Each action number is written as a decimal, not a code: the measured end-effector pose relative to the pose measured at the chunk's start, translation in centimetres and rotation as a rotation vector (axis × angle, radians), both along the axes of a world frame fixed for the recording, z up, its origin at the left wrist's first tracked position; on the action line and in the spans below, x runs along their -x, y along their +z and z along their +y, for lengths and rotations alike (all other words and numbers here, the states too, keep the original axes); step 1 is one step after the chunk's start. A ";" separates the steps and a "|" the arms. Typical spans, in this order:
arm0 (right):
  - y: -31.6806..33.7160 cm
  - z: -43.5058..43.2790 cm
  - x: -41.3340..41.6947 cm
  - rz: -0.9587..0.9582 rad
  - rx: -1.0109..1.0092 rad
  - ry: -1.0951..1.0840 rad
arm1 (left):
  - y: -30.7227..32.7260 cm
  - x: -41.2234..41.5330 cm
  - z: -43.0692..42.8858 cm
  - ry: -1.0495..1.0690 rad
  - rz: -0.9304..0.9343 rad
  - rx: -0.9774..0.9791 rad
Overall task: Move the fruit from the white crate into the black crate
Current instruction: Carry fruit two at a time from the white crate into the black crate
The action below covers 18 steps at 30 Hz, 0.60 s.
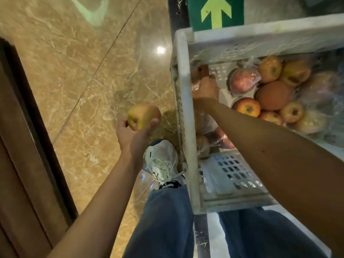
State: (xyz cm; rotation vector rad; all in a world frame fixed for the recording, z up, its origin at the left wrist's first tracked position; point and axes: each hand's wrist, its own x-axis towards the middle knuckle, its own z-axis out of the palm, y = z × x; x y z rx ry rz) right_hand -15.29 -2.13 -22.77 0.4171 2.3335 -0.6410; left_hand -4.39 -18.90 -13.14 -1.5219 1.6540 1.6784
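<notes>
The white crate point(188, 112) stands at the right, with several apples and an orange point(272, 95) lying in it, some wrapped in clear plastic. My right hand point(205, 88) reaches inside along the left wall and grips a reddish apple point(201, 70) at its fingertips. My left hand point(134, 136) is outside the crate, over the floor, and holds a yellow-green apple point(143, 116) with fingers and thumb curled round it. The black crate is out of sight.
A tan marble floor point(83, 71) fills the left side. A dark wooden panel point(24, 146) runs along the left edge. My white shoe point(162, 161) and blue trouser legs are below the crate. A green mat with an arrow point(216, 12) lies beyond it.
</notes>
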 end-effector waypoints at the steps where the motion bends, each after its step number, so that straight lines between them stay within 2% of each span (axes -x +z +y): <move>1: -0.4 -0.1 0.0 0.002 -0.011 0.025 | -0.4 -0.2 0.2 0.008 -0.003 -0.002; 7: -1.9 0.5 -0.5 0.015 -0.036 0.007 | -1.4 -1.0 1.1 -0.002 -0.001 -0.002; 13: -1.2 0.9 -1.0 -0.062 -0.052 0.114 | -2.0 -0.3 2.6 0.022 -0.048 0.052; 15: 0.3 1.5 -1.9 0.035 -0.059 0.140 | -2.1 -0.2 2.9 0.059 -0.054 0.051; 18: 3.5 3.1 -4.7 0.307 0.025 0.052 | -1.8 -0.3 3.6 0.147 -0.063 0.021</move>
